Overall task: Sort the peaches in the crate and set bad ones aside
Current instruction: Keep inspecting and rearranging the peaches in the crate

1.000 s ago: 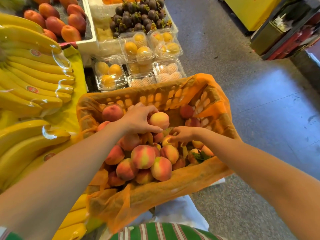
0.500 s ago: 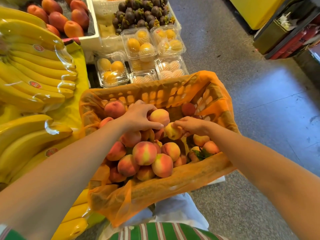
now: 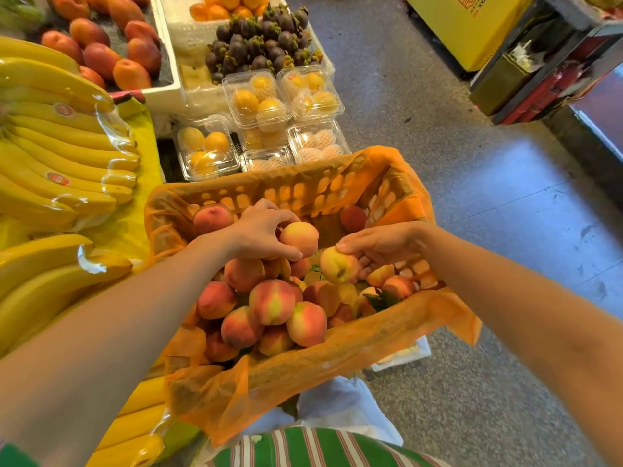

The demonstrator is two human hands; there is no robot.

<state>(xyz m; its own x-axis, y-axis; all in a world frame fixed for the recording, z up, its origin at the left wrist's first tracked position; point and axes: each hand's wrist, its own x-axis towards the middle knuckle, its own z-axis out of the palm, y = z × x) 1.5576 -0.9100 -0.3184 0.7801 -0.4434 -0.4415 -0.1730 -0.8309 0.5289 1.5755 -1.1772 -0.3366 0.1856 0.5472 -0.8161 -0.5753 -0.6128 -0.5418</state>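
Observation:
An orange crate (image 3: 303,193) lined with orange mesh holds several pink-and-yellow peaches (image 3: 271,306), heaped mostly on its left and near side. My left hand (image 3: 259,235) grips a pale pink peach (image 3: 300,237) above the pile in the crate's middle. My right hand (image 3: 381,246) holds a yellower peach (image 3: 337,266) from above, fingers curled under it, just right of the left hand. One red peach (image 3: 352,219) lies alone at the crate's far right corner.
Banana bunches (image 3: 64,153) in plastic fill the yellow stand at left. Clear boxes of yellow fruit (image 3: 258,101) sit behind the crate, with mangosteens (image 3: 259,45) and mangoes (image 3: 101,55) further back. Grey floor (image 3: 488,203) lies to the right. A yellow cabinet (image 3: 472,25) stands far right.
My right hand has lifted a yellow peach out of the pile and turned it up. My left hand keeps its peach, nearly still.

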